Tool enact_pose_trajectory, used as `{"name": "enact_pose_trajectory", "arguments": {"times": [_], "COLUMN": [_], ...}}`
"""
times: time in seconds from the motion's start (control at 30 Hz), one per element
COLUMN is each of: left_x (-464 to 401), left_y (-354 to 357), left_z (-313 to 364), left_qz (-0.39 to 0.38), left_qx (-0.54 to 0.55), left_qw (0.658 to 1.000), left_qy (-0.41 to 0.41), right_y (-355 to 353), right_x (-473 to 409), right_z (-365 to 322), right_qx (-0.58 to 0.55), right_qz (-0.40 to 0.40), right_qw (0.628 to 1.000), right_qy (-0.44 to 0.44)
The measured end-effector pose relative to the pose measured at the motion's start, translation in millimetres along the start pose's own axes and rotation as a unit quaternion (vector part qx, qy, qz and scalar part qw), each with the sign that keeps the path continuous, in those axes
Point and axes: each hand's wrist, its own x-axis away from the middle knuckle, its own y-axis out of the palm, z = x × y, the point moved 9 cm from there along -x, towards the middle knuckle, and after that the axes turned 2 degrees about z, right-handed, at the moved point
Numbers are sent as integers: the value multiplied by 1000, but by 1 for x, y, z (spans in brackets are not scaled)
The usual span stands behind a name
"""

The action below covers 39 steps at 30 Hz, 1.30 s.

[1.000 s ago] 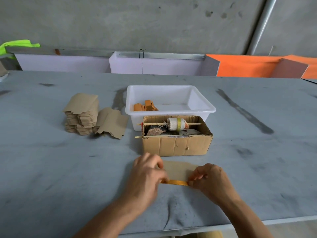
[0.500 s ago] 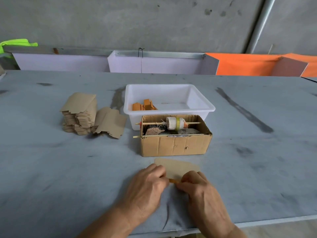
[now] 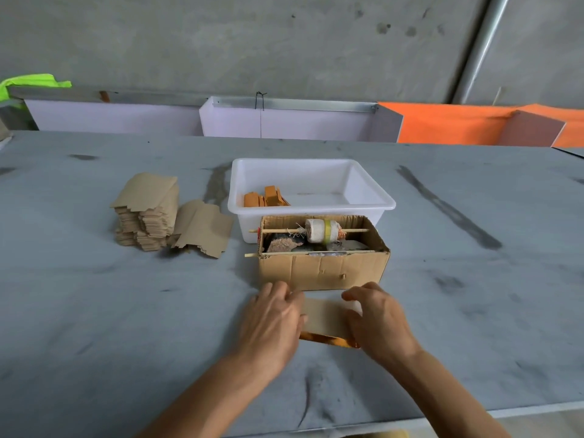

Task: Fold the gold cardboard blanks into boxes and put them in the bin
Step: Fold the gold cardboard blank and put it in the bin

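Fingers (image 3: 278,295) of both hands lay curled over the two ends of one blank, pressing it flat.

Left hand (image 3: 273,320) covered the left end of the gold cardboard blank (image 3: 325,314) and right hand (image 3: 379,317) covered the right end; whether the thumbs pinched the card from below, I could not tell. The blank lay brown side up on the grey table (image 3: 126,327), just in front of the brown carton (image 3: 322,270), and only its near edge showed gold. The white bin (image 3: 311,207) stood behind the carton and held a few folded boxes (image 3: 265,199); the stack of blanks (image 3: 145,213) waited at the left. I think the risk was a crooked crease: if one hand pressed harder, the card could slide on the smooth table and the fold would miss its score line. The far edge was also near the carton and could catch on it.
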Motion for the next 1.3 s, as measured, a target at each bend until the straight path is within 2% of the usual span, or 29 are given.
{"name": "enact_pose_trajectory", "arguments": {"times": [0.27, 0.43, 0.77, 0.9, 1.13, 1.3], "left_x": [-13, -9, -10, -11, -12, -15], "left_y": [-3, -3, 0, 2, 4, 4], "left_z": [-23, -23, -27, -26, -19, -19], "left_qz": [-39, -40, -83, -90, -94, -97], "left_qx": [30, 20, 71, 74, 9, 17], "left_qw": [994, 993, 982, 982, 988, 988], "left_qy": [-100, -111, -152, -151, -123, -118], "right_y": [9, 9, 7, 6, 7, 8], "right_x": [-13, -8, 1, 0, 2, 2], "right_z": [-12, -12, -6, -7, -5, -6], "right_qx": [67, 63, 37, 31, 22, 26], "right_qz": [-82, -82, -65, -66, -63, -60], "right_qw": [994, 994, 997, 997, 997, 997], "right_qy": [-31, -41, -28, -37, -37, -41]}}
